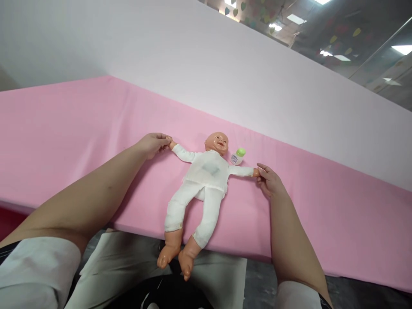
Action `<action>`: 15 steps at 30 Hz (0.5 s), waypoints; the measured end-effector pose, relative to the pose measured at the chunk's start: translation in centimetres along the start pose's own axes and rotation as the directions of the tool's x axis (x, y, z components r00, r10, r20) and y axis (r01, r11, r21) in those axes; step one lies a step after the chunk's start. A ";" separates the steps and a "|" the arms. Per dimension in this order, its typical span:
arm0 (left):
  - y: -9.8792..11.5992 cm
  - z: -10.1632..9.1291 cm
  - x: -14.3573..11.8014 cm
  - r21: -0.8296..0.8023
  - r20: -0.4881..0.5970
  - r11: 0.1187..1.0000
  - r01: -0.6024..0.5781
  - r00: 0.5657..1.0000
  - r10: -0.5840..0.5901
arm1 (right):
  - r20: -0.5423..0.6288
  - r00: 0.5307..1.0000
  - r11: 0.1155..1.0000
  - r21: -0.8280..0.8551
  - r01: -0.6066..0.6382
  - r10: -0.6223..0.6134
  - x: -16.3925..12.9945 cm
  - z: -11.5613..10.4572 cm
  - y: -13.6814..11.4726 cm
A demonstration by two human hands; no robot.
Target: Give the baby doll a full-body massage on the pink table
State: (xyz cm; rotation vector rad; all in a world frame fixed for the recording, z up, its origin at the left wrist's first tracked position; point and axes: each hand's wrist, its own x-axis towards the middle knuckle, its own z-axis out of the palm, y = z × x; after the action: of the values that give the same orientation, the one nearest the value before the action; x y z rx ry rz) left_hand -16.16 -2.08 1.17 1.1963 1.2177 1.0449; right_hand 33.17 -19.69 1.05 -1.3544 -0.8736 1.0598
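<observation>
A baby doll (207, 171) with a white cloth body lies on its back on a pink-covered table (337, 206). Its arms are stretched out to both sides, and its bare feet hang over the near edge. My left hand (155, 144) is closed on the doll's hand at the left, fingers pinched around it. At the right, my right hand (268, 180) pinches the doll's other hand between thumb and fingers. Beside the doll's head lies a small clear bottle (236, 159) with a green cap, touched by neither hand.
A white wall (209, 64) runs along the table's far side. Above it, at the upper right, a glass pane (322, 43) with heart stickers shows reflected or distant ceiling lights. My lap is below the near edge.
</observation>
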 end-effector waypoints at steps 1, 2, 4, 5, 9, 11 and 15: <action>0.2 0.1 -0.2 -0.007 0.011 1.000 0.016 1.000 -0.016 | -0.007 1.000 0.999 0.039 0.002 -0.002 0.1 0.1 0.1; 0.4 0.2 -0.3 -0.011 0.012 0.999 0.031 0.999 -0.031 | -0.014 1.000 0.998 0.070 0.006 -0.005 0.2 0.3 0.1; 0.8 0.3 -0.6 -0.017 0.001 0.998 0.054 0.999 -0.054 | -0.023 1.000 0.995 0.103 0.015 -0.013 0.3 0.6 0.2; 0.9 0.3 -0.7 -0.021 0.001 0.998 0.059 0.998 -0.059 | -0.024 1.000 0.994 0.108 0.020 -0.017 0.3 0.7 0.2; 0.8 0.3 -0.7 -0.049 -0.003 0.997 0.056 0.998 -0.056 | -0.034 0.999 0.997 0.074 0.029 -0.027 0.3 0.7 0.2; 0.6 0.3 -0.6 -0.054 -0.016 0.997 0.049 0.999 -0.050 | -0.053 0.998 0.998 0.050 0.028 -0.025 0.4 0.6 0.3; 0.3 0.2 -0.4 -0.025 -0.031 0.999 0.021 0.999 -0.022 | -0.089 0.996 0.999 0.028 0.020 -0.017 0.6 0.6 0.7</action>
State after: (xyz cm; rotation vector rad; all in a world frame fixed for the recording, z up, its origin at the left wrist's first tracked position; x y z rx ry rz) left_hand -15.95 -2.46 1.53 1.1495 1.2364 1.0632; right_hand 32.75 -18.95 0.32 -1.3568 -0.8011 0.9868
